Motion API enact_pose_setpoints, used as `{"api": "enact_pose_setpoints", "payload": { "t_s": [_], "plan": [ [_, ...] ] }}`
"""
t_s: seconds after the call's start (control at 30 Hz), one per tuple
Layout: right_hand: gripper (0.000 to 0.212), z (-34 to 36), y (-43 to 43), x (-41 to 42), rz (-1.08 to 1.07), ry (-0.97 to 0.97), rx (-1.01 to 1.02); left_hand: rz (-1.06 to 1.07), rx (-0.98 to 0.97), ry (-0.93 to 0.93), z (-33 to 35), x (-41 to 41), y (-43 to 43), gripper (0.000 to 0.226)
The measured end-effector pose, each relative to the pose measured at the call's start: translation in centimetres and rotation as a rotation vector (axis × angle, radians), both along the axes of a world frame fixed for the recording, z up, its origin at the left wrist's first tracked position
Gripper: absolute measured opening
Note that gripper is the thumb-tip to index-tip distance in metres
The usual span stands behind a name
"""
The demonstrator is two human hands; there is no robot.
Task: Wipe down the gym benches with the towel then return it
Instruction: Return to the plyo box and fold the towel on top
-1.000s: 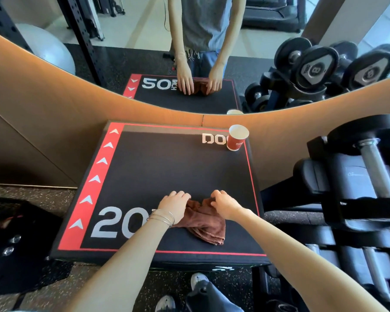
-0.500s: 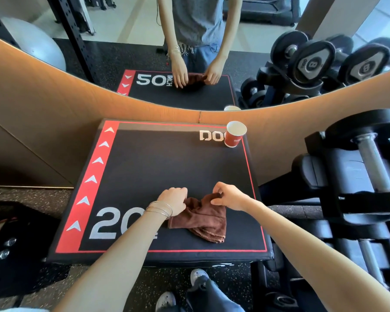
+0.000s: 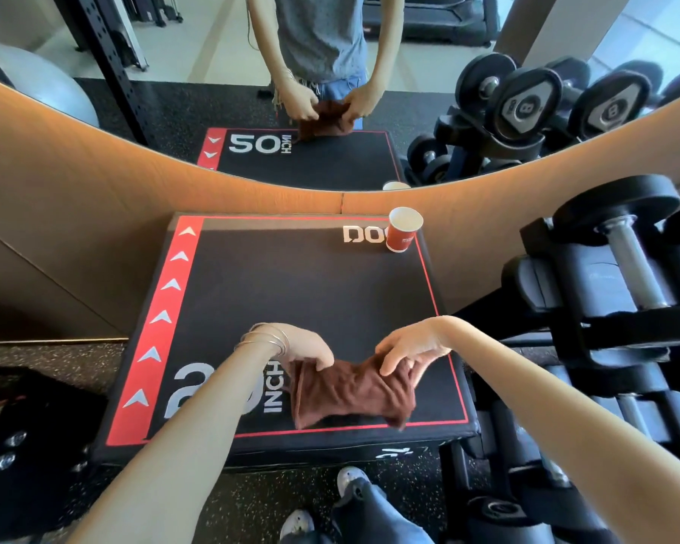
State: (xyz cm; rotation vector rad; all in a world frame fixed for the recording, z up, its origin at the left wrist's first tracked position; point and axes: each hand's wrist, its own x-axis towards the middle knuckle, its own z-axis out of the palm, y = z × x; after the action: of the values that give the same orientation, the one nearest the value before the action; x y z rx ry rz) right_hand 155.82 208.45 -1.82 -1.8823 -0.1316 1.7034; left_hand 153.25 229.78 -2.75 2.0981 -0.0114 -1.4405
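Observation:
A brown towel (image 3: 352, 394) hangs stretched between my two hands, just above the near edge of a black padded box (image 3: 291, 292) with a red border and "20 INCH" lettering. My left hand (image 3: 307, 347), with bangles on the wrist, pinches the towel's upper left corner. My right hand (image 3: 409, 347) pinches the upper right corner. The towel's lower edge droops toward the box's front edge.
A red paper cup (image 3: 403, 231) stands at the box's far right corner. A dumbbell rack (image 3: 605, 308) fills the right side. A curved wooden wall with a mirror (image 3: 330, 72) rises behind the box. Dark equipment (image 3: 24, 426) lies on the floor at left.
Both hands have lifted the crumpled towel off the box and pulled its corners apart, so it now hangs spread between them.

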Motion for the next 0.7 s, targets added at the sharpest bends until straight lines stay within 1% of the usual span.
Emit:
{"api": "enact_pose_setpoints", "payload": {
  "t_s": [0.03, 0.07, 0.1, 0.13, 0.17, 0.2, 0.27, 0.3, 0.37, 0.4, 0.43, 0.47, 0.5, 0.57, 0.63, 0.7],
  "plan": [
    [0.010, 0.2, -0.1, 0.0, -0.008, 0.089, 0.002, 0.033, -0.029, 0.082, 0.2, -0.2, 0.1, 0.008],
    [0.011, 0.4, -0.2, 0.2, -0.008, 0.123, 0.001, 0.023, -0.031, 0.105, 0.4, -0.2, 0.2, 0.006],
    [0.011, 0.6, -0.4, 0.4, -0.006, 0.115, -0.014, 0.002, -0.009, 0.063, 0.5, -0.2, 0.3, 0.007],
    [0.008, 0.7, -0.5, 0.6, -0.014, 0.065, -0.041, -0.011, 0.028, -0.036, 0.4, -0.1, 0.2, 0.008],
    [0.004, 0.5, -0.5, 0.8, -0.038, -0.029, -0.073, -0.001, 0.051, -0.168, 0.1, 0.0, 0.2, 0.009],
    [0.001, 0.1, -0.5, 1.0, -0.080, -0.160, -0.101, 0.026, 0.073, -0.301, -0.6, 0.2, 0.2, 0.017],
    [0.009, -1.5, -0.2, 1.1, -0.163, -0.518, -0.163, 0.101, 0.146, -0.548, -1.9, 0.4, -0.1, 0.032],
    [0.014, -2.3, 0.1, 1.0, -0.170, -0.714, -0.209, 0.130, 0.193, -0.662, -2.5, 0.1, -0.3, 0.036],
    [0.028, -3.8, 0.8, 0.1, -0.109, -1.041, -0.324, 0.118, 0.270, -0.848, -3.2, -0.4, -1.0, 0.043],
    [0.031, -4.1, 1.2, -0.5, -0.058, -1.153, -0.354, 0.093, 0.267, -0.912, -3.4, -0.6, -1.3, 0.044],
    [0.032, -4.5, 1.6, -1.1, -0.001, -1.222, -0.340, 0.067, 0.241, -0.939, -3.6, -0.8, -1.4, 0.044],
    [0.033, -5.0, 2.0, -1.8, 0.064, -1.239, -0.300, 0.051, 0.210, -0.931, -4.0, -1.1, -1.6, 0.044],
    [0.037, -5.8, 2.2, -2.5, 0.122, -1.213, -0.258, 0.033, 0.190, -0.891, -4.6, -1.3, -1.8, 0.044],
    [0.047, -7.6, 2.4, -3.7, 0.221, -1.106, -0.248, -0.080, 0.206, -0.779, -5.7, -1.9, -2.4, 0.048],
    [0.059, -9.1, 2.4, -4.5, 0.282, -1.046, -0.277, -0.204, 0.263, -0.681, -6.9, -2.6, -3.1, 0.068],
    [0.063, -10.0, 2.2, -4.8, 0.309, -1.050, -0.295, -0.211, 0.326, -0.671, -7.8, -3.2, -3.6, 0.082]
  ]
}}
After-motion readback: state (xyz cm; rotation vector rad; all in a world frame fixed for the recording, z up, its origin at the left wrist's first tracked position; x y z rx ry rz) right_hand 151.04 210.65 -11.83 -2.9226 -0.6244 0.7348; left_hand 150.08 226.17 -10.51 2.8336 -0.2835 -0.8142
